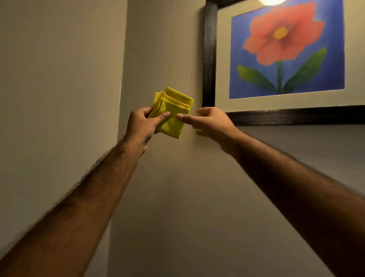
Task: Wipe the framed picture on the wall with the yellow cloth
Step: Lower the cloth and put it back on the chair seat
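A folded yellow cloth (173, 110) is held up in front of the beige wall, left of the picture's lower corner. My left hand (141, 126) grips it, thumb on the front face. My right hand (211, 122) is beside it with fingers spread, its thumb tip touching the cloth's right edge. The framed picture (209, 59) hangs at the upper right: a dark wooden frame, a cream mat and a red flower on blue. My right hand overlaps the frame's bottom left corner.
A vertical wall corner (121, 98) runs down just left of the cloth. A bright light glare (270, 1) shows on the glass at the picture's top edge. Bare beige wall (177, 197) lies below the frame.
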The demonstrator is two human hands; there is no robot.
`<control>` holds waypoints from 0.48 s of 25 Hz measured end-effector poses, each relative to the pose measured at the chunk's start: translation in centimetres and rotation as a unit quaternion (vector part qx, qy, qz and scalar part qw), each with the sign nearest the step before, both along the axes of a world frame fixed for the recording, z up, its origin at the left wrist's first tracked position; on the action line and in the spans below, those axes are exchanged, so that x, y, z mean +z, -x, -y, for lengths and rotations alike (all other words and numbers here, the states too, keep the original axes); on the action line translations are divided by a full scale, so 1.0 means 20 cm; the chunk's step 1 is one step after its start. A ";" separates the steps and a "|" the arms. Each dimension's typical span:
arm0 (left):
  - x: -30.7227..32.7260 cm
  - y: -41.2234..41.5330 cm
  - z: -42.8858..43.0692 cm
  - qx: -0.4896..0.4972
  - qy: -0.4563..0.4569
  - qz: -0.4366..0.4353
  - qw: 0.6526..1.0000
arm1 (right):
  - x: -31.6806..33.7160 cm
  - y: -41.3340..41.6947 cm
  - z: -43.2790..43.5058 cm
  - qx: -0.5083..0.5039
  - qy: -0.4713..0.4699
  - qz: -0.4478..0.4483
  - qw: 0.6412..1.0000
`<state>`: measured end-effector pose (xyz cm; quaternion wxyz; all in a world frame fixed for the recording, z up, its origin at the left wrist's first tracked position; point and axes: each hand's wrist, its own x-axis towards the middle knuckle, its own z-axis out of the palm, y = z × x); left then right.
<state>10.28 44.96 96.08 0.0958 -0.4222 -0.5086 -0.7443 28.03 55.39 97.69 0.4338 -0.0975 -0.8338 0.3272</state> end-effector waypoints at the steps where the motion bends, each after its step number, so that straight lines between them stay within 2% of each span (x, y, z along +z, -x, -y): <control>1: -0.05 0.04 0.05 0.000 0.006 0.007 1.000 | -0.03 0.08 0.03 0.051 0.068 0.004 0.996; 4: -0.21 0.14 0.20 -0.027 0.034 0.039 0.998 | -0.14 0.27 0.09 0.139 0.196 -0.029 0.970; 6: -0.35 0.24 0.34 -0.071 0.067 0.088 0.991 | -0.24 0.41 0.14 0.173 0.254 -0.018 0.952; 9: -0.68 0.40 0.58 -0.149 0.097 0.206 0.962 | -0.45 0.65 0.25 0.195 0.301 0.040 0.933; 12: -1.05 0.55 0.80 -0.122 0.086 0.293 0.944 | -0.76 0.90 0.37 0.208 0.324 0.135 0.913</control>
